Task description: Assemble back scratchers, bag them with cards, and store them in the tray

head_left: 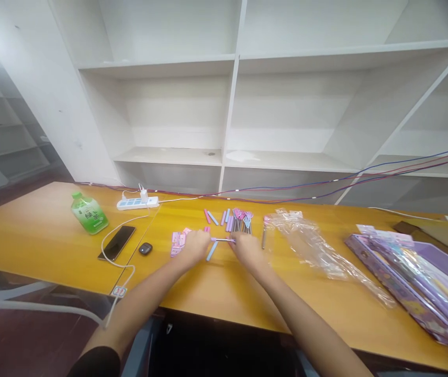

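Note:
Between my two hands a thin metal rod (222, 240) lies level above the table. My left hand (197, 244) is closed round its left end, where a bit of purple shows. My right hand (246, 246) pinches the other end. Pink cards (177, 242) lie beside my left hand. A blue tube (212, 251) rests on the table between the hands. Beyond them are several pink, blue and purple tubes (223, 218) and a bunch of metal rods with pink, purple and blue hand-shaped tops (242, 215). One more rod (264, 236) lies right of the bunch.
Clear plastic bags (310, 243) spread over the table (224, 293) on the right, with a purple box (408, 293) of wrapped items beyond. At left are a green bottle (89, 213), a phone (118, 243), a small black object (145, 248), a power strip (137, 203) and a white cable.

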Demonstrator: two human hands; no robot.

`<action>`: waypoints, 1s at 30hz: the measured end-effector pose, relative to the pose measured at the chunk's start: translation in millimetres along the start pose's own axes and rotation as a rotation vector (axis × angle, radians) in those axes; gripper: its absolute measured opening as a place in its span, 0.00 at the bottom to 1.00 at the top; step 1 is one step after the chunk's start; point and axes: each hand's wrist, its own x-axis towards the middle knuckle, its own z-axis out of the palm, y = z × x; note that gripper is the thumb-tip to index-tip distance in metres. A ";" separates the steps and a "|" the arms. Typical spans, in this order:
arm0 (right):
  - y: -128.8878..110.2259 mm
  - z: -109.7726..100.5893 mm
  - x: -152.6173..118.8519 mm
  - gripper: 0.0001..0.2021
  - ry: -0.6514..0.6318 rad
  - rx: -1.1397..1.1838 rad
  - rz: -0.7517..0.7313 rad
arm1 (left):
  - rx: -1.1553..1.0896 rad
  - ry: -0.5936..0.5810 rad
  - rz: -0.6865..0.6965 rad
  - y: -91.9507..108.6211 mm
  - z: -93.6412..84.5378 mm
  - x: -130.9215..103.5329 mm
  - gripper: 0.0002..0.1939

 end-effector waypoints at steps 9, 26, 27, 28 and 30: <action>-12.1 7.2 4.1 0.13 -0.086 -0.056 -0.014 | 0.025 -0.049 0.013 19.0 -6.0 -2.7 0.15; -16.6 3.6 1.6 0.18 -0.124 -0.125 -0.026 | 0.066 0.003 0.032 15.9 11.3 11.1 0.14; -13.9 2.8 1.6 0.18 -0.123 -0.130 -0.024 | 0.069 0.010 0.031 12.2 12.6 13.0 0.13; -8.8 1.6 0.9 0.18 -0.124 -0.136 -0.017 | 0.073 0.019 0.029 6.3 13.1 14.2 0.12; 10.9 -2.9 -3.0 0.17 -0.131 -0.159 0.002 | 0.083 0.038 0.016 -13.6 11.6 13.5 0.10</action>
